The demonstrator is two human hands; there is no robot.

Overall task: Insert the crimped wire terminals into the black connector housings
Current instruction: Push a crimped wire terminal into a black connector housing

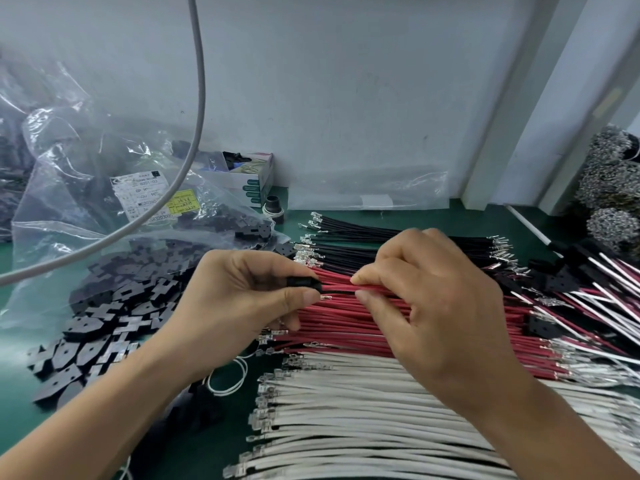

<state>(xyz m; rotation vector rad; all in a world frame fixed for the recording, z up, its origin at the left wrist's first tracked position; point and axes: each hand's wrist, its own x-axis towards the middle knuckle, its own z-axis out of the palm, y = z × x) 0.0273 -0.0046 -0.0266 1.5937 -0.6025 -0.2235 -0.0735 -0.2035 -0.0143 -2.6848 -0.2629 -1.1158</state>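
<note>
My left hand (242, 292) is raised above the green desk (20, 420), thumb and curled fingers pinching a small black plastic connector housing (304, 284). My right hand (426, 303) faces it, thumb and forefinger pinching a thin red wire (337, 288) that touches the housing, over a row of red wires (339, 323).

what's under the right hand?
Under the right hand lie rows of red wires, black wires farther back and white wires nearer. Its fingers pinch one red wire. The wires' middle stretch is covered.
</note>
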